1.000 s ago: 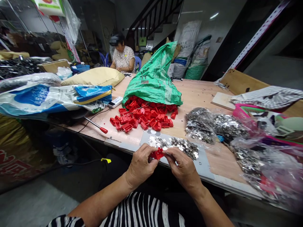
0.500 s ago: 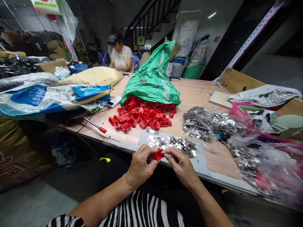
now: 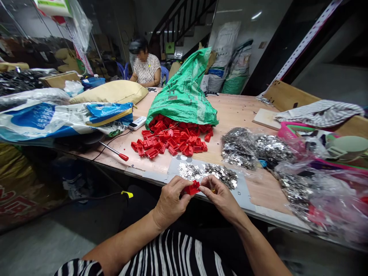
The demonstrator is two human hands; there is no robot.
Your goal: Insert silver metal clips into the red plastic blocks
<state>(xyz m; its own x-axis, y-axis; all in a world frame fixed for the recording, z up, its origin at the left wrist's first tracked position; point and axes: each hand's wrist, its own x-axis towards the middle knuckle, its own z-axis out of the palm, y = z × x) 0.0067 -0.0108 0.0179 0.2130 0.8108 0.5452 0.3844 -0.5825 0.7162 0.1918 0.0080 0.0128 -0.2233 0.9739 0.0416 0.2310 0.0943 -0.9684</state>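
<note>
Left hand (image 3: pixel 171 198) and right hand (image 3: pixel 220 195): fingers closed, both gripping small red plastic part (image 3: pixel 192 188), held over silver metal pieces (image 3: pixel 188 171) on grey sheet (image 3: pixel 244 195). Part partly hidden by fingers. Print on green woven sack (image 3: pixel 184 92) unreadable; red lettering on yellow sack (image 3: pixel 17 203) cut off

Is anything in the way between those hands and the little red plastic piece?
Nothing visible is. The left hand and the right hand both touch the red plastic piece directly, with nothing between them.
</note>
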